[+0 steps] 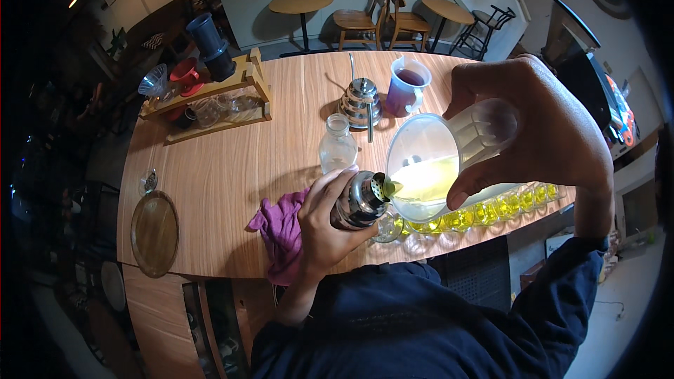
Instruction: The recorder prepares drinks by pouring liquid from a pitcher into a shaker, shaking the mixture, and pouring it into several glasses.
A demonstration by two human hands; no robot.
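My left hand (326, 224) is wrapped around a metal cocktail shaker (357, 203), tilted so that its perforated strainer top points right. In my right hand (540, 126) is a translucent plastic jug (423, 142), tipped on its side with pale yellow-green liquid lying along its lower wall. The shaker's top meets the jug's rim, with greenish liquid between them; I cannot tell which way it flows. Below the jug runs a row of several small glasses (460, 219) of yellow liquid. Beyond my left hand stands a clear glass bottle (338, 146). A purple cloth (284, 228) lies beside my left wrist.
A steel gooseneck kettle (361, 104) and a jug of purple liquid (407, 88) stand farther back. At the far left are a wooden rack (242, 88) with coffee drippers and a round wooden tray (155, 234). Chairs (361, 21) and round tables (300, 2) stand beyond the table.
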